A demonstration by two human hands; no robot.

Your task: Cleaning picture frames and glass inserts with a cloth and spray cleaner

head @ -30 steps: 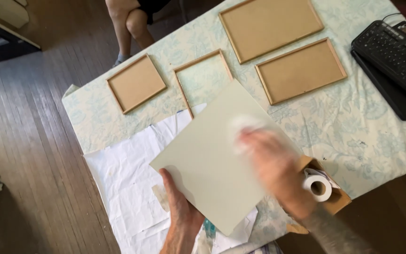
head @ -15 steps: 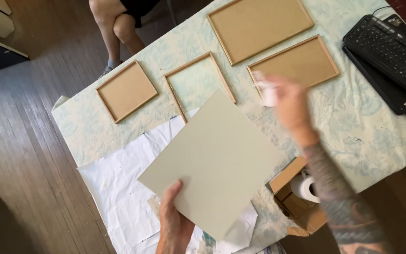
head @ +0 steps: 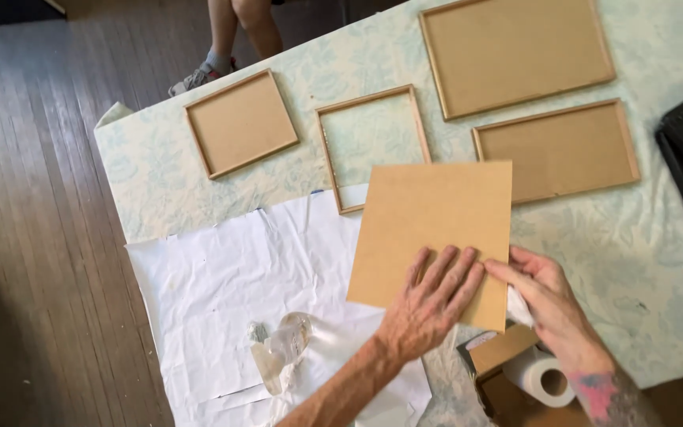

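Patterned tablecloth (head: 223, 198) covering a table, four wooden frames (head: 240, 122) lying along the upper frame.
Brown board (head: 434, 229) is lying centre; left hand (head: 430, 304) is pressing it, fingers spread; right hand (head: 551, 304) is pinching white tissue (head: 518, 307) at its lower right edge.

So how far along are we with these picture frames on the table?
Three frames, small, large and medium, already show brown backing. In hand: the left hand presses a loose backing board flat, and the right hand holds a white cloth at its edge. Left: the middle frame is open, tablecloth showing through.
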